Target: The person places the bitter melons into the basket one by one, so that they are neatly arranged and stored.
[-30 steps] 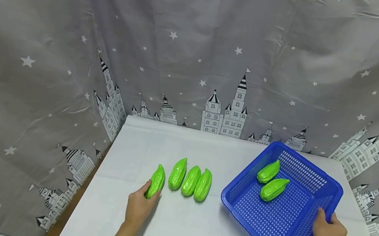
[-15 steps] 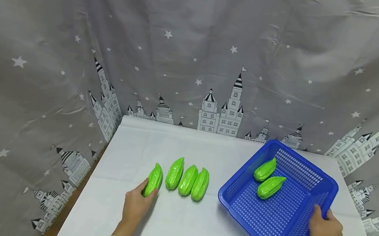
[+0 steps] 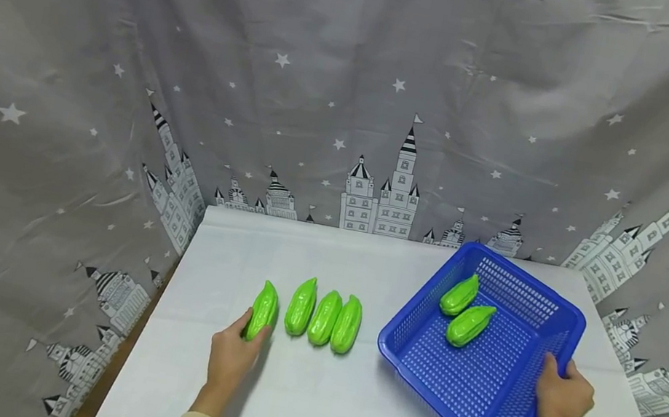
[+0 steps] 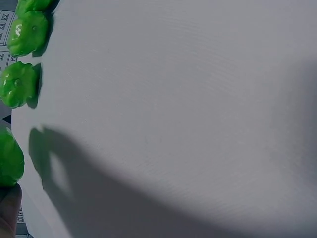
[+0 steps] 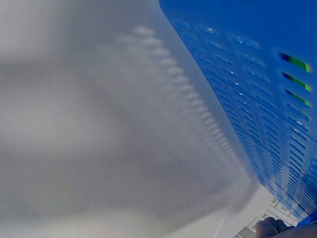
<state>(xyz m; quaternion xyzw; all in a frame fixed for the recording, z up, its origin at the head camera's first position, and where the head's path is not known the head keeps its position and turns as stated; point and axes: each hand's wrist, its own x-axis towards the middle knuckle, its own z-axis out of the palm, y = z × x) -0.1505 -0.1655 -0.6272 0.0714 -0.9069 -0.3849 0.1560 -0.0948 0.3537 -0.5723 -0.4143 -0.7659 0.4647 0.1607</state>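
My left hand (image 3: 232, 361) holds a green ridged gourd (image 3: 265, 307), most likely a bitter gourd, its thumb and fingers pinching the near end while the tip points away from me. In the left wrist view its shadow lies apart from it, so I judge it is lifted just clear of the white-covered desk (image 3: 307, 410).

To its right a row of three gourds (image 3: 325, 318) lies on the desk, the right-hand two touching or nearly so. Well beyond the row, my right hand (image 3: 564, 398) grips the right side of the blue plastic basket (image 3: 445, 378), fingers curled at the rim; how they lie underneath I cannot tell. The basket sits askew, and its near side looks raised; whether the far side rests on the desk I cannot tell. Inside, toward the far left corner, lie an upper gourd (image 3: 459, 294) and a lower gourd (image 3: 470, 326), close together.

I take the step in hand to be handling this one gourd with the basket steadied. Carrying it to the basket would call for a firm pinch, enough height to pass the row and the basket's near-left wall, and a level, quiet right hand.
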